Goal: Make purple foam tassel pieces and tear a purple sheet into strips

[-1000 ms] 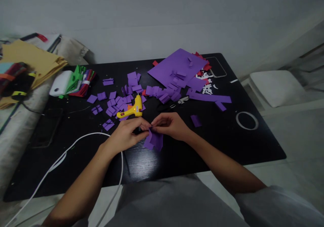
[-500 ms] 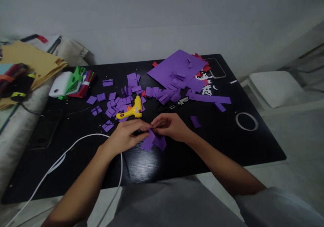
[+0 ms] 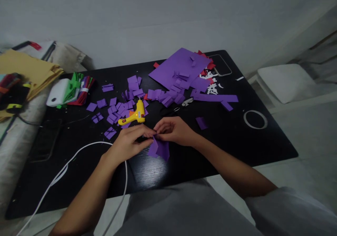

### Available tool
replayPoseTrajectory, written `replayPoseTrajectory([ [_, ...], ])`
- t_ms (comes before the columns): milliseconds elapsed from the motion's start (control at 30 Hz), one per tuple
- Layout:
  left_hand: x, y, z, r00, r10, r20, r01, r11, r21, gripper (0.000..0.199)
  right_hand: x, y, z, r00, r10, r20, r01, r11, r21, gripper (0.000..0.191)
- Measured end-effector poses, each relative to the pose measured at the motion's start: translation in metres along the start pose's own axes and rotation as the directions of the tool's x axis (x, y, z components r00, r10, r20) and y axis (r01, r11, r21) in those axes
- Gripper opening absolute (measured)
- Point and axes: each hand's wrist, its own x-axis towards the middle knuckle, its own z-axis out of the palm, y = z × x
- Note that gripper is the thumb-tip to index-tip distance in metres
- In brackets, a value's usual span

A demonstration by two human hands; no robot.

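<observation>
From where I stood, the L hand point(image 3: 129, 143) and R hand point(image 3: 175, 132) met over the black table point(image 3: 210, 144), both pinched shut on the folded purple paper pc point(image 3: 163, 148). Doing it well, I reckoned, meant light, even pressure w/ thumbs vs. index fingers, edges lined up b/f pressing, and L hand kept steady while R hand did the fine adjusting. Too hard a squeeze prob. would've creased the loose flaps; too slack & the layers might've slid apart. Elbows low & wrists quiet would've helped too, IMO.

As for position: the pc sat between the two sets of fingertips, gripped at its top edge only, w/ the flaps splayed below the pinch, toward the near edge of the table. Its lower part was unheld. Exactly which layers each finger had, couldn't tell; fingertips partly hid the fold.

The yellow glue gun point(image 3: 137, 115) lay just beyond the L hand, touching neither hand, nozzle pointed away, next to a scatter of small purple pcs point(image 3: 112, 117). Scissors point(image 3: 187, 102) lay beyond the R hand, nr. the purple strip point(image 3: 213, 97).
</observation>
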Motion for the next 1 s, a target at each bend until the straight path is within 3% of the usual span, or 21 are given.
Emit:
replayPoseTrajectory([
  [300, 0.0005, -0.0034, -0.0015, 0.999, 0.023, -0.025, -0.023, 1.000, -0.003, 0.015, -0.0001, -0.0033, 0.0010, 0.999, 0.043, -0.015, -0.043, 0.998, 0.041, 0.030],
  [1000, 0.0014, -0.0048, -0.0007, 0.998, -0.004, -0.064, 0.003, 1.000, -0.013, 0.014, 0.0013, -0.0014, -0.0035, 1.000, -0.014, -0.012, 0.015, 0.999, 0.045, 0.026],
])
